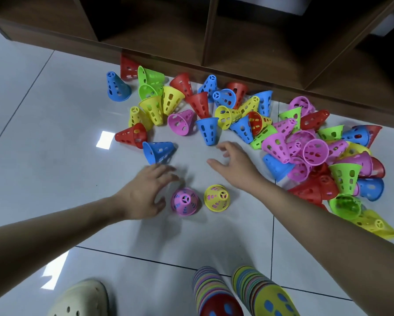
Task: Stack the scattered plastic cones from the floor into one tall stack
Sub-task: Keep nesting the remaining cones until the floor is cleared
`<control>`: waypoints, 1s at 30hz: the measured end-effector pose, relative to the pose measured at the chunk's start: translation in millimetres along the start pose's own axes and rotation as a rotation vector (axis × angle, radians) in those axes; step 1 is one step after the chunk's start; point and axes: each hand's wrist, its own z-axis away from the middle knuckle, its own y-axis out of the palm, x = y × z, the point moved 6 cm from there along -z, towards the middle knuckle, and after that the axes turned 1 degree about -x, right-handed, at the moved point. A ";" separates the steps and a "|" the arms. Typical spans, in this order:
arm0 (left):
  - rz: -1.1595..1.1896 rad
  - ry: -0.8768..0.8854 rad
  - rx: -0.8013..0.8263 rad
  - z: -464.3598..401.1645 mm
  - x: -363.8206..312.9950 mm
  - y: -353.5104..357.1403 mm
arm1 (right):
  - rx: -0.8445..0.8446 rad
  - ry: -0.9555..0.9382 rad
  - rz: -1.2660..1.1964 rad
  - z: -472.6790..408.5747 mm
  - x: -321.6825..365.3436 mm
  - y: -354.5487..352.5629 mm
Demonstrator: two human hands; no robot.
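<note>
Cones (237, 124) lie scattered (many colours); left hand (146, 192) and right hand (234, 163) spread wide, empty.

Cones (248, 124) scattered before shelf (214, 42), two stacks (244, 293) nearest.

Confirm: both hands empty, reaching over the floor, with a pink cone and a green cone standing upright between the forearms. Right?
Not quite. The cone beside the pink cone is yellow, not green. The rest holds in the head view: both stand upright, narrow end up, between the forearms, and the left hand and right hand are empty, fingers spread over the floor.
</note>
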 end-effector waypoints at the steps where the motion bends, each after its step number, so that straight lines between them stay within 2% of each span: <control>1: -0.087 0.000 -0.066 -4.2 7.6 -12.3 | -0.005 0.005 0.032 -11.4 2.3 0.9; 3: -0.225 -0.083 -0.114 -14.5 27.2 -31.1 | -0.006 0.051 -0.005 -32.6 3.2 2.9; 5: -0.273 -0.200 -0.059 -23.4 46.6 -35.7 | -0.018 0.152 -0.133 -51.3 -0.8 5.3; 8: -0.311 -0.273 0.030 -28.3 56.8 -25.1 | -0.085 0.256 -0.203 -74.0 -13.1 12.1; 11: -0.277 -0.348 0.024 -29.0 51.2 -21.2 | -0.208 0.326 -0.204 -82.4 -20.6 17.7; 14: -0.204 -0.410 0.047 -21.1 41.6 -18.7 | -0.255 0.367 -0.178 -83.5 -16.9 23.9; 21: -0.132 -0.357 0.178 20.0 35.7 3.8 | -0.293 0.353 -0.114 -88.9 -16.8 19.3; 25: 0.098 -0.458 0.141 20.5 28.1 -3.1 | -0.253 0.285 -0.188 -83.9 -19.2 20.5; 30: 0.226 -0.528 0.256 9.5 18.2 2.1 | -0.202 0.218 -0.290 -66.5 -17.0 14.5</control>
